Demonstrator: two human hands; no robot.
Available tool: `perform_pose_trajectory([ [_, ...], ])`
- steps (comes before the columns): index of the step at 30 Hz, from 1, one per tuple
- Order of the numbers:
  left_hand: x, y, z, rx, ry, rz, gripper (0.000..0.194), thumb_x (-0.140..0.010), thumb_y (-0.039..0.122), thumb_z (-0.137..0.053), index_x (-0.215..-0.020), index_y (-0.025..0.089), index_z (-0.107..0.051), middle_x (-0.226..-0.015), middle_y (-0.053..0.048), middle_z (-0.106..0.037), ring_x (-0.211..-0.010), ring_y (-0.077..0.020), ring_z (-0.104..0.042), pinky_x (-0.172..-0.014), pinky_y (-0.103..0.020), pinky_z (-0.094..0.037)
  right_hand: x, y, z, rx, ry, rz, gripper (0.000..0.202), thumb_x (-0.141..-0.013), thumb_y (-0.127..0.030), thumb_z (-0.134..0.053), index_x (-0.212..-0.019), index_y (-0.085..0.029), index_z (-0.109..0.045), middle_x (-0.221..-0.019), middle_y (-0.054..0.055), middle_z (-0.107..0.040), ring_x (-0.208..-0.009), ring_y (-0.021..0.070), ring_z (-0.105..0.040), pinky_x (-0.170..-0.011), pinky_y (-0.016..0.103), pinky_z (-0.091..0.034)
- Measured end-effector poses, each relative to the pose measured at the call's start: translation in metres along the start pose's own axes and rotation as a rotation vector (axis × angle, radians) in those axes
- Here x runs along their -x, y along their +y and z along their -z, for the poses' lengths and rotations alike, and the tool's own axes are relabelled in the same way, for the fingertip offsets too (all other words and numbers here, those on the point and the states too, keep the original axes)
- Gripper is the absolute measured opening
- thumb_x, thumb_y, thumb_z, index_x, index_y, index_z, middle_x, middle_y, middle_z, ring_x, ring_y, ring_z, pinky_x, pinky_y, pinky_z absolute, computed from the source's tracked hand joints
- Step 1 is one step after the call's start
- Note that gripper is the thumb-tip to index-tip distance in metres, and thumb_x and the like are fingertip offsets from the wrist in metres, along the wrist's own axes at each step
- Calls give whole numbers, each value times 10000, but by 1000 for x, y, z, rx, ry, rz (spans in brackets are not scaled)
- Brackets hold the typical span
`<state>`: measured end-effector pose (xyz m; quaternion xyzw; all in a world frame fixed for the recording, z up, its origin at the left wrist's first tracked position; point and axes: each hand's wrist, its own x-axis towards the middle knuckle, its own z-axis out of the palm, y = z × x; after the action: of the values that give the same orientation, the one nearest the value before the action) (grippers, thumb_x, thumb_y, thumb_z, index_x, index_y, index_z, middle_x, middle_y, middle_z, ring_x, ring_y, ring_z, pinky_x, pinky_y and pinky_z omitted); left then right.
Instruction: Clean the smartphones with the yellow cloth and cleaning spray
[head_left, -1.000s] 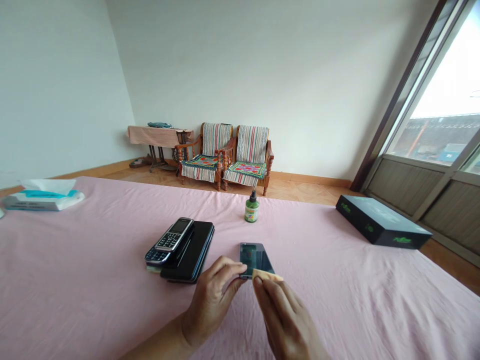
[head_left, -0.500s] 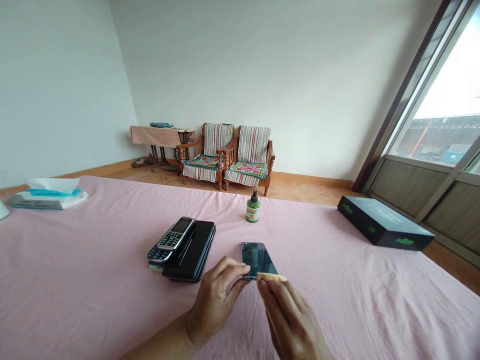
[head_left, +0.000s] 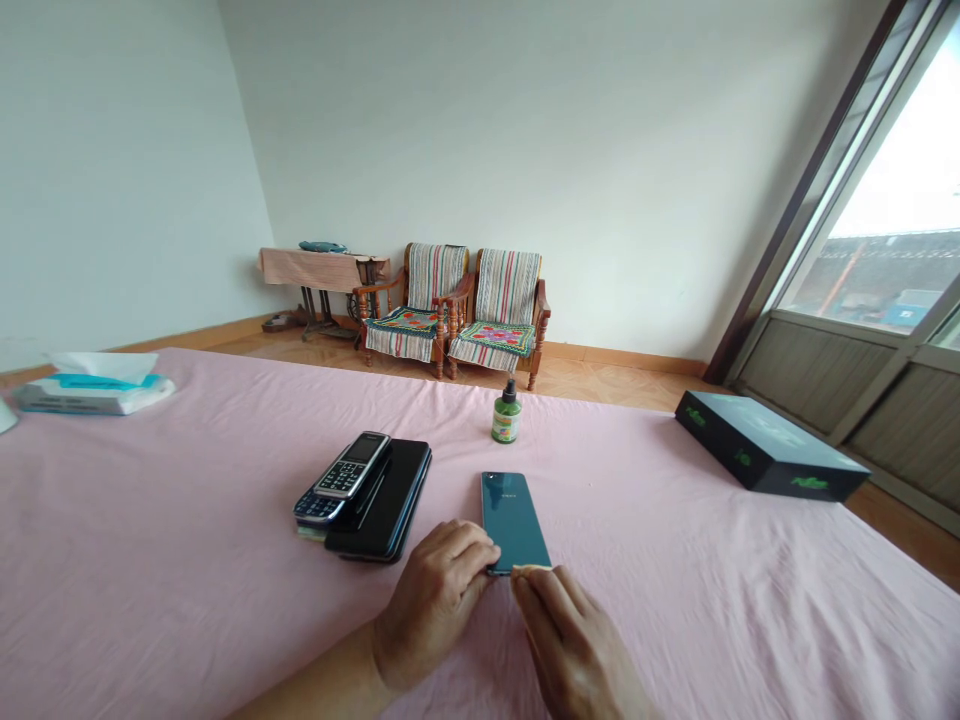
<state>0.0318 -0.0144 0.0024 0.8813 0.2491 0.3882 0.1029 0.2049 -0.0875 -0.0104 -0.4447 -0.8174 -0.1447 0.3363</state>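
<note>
A smartphone (head_left: 516, 518) with a blue-green back facing up lies on the pink cloth (head_left: 247, 600). The thumb and fingers of my left hand (head_left: 444, 590) pinch its near left corner. My right hand (head_left: 574, 635) is closed on a thin tan pad (head_left: 531, 569), mostly hidden by the fingers, at the phone's near edge. Beyond the phone stands a green bottle (head_left: 506, 417) with a black top. Left of my hands are stacked black devices (head_left: 401, 500), with a silver-framed keypad phone (head_left: 352, 466) on top.
A tissue pack (head_left: 97, 392) lies at the far left of the cloth. At the right sits a black box (head_left: 772, 450) with green marks. Two wooden chairs (head_left: 495, 300) and a cloth-covered table (head_left: 311, 270) stand near the wall.
The smartphone has turned over, from its dark glass screen to its blue-green back. My right hand and the pad have moved slightly down, toward the phone's near edge.
</note>
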Motion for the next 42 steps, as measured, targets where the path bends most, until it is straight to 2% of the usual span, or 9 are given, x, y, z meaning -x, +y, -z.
perform_pose_trajectory([
  [4,0,-2,0,-10,44,9,118,-868,106,-566,-914,188,-637,-867,-44,-658,-839,-204,-596,-773,-347,-495,0,2,1,2,-27,-6,325,-946,-112,-300,-1150,-113,-553,-889,108,-624,-748,195,-591,-663,299,-548],
  [8,-2,-1,1,-36,77,-30,106,-870,120,-579,-913,198,-636,-845,-29,-670,-828,-199,-610,-856,-407,-462,-3,1,3,15,-13,5,329,-939,-102,-301,-1152,-103,-552,-885,110,-627,-751,197,-593,-673,305,-550],
  [12,-5,2,4,-49,106,-63,131,-888,114,-545,-923,207,-631,-833,-21,-674,-796,-180,-628,-892,-418,-449,-8,-2,5,16,20,26,362,-933,-93,-268,-1105,-118,-586,-807,94,-622,-706,196,-591,-611,287,-544],
  [16,-4,2,6,-43,111,-63,120,-885,117,-552,-918,201,-631,-829,-26,-672,-800,-189,-628,-880,-418,-454,-5,3,10,11,46,1,337,-915,-77,-314,-1107,-125,-587,-775,81,-607,-648,182,-565,-558,283,-521],
  [21,-2,-1,5,-15,116,-31,107,-878,132,-572,-925,201,-640,-840,-35,-669,-824,-204,-611,-857,-419,-468,3,9,13,-37,113,-19,323,-878,-36,-417,-1164,-113,-547,-916,109,-619,-762,182,-575,-674,299,-530],
  [27,-1,2,4,-10,104,-23,129,-886,133,-543,-915,203,-648,-824,-39,-664,-822,-199,-608,-868,-411,-476,-9,-1,9,-90,41,35,306,-940,-113,-348,-1171,-126,-547,-902,105,-624,-789,184,-596,-698,289,-543],
  [33,-1,4,6,4,62,-8,137,-896,147,-515,-912,189,-645,-841,-46,-653,-822,-197,-598,-788,-346,-507,-23,-13,6,-101,18,90,346,-942,-93,-261,-988,-131,-602,-790,91,-610,-736,187,-588,-654,276,-537],
  [37,1,3,4,16,-46,-5,167,-876,76,-500,-925,173,-628,-852,-50,-629,-827,-193,-591,-755,-311,-518,-12,-2,8,-106,30,-38,305,-949,-135,-305,-942,-156,-609,-771,68,-585,-704,170,-578,-635,271,-529],
  [42,4,0,6,-55,-184,-15,218,-806,-15,-523,-883,175,-597,-897,-42,-619,-872,-202,-590,-758,-311,-532,4,23,9,-129,179,-265,263,-926,-125,-401,-1097,-165,-598,-883,79,-587,-783,159,-606,-679,262,-528],
])
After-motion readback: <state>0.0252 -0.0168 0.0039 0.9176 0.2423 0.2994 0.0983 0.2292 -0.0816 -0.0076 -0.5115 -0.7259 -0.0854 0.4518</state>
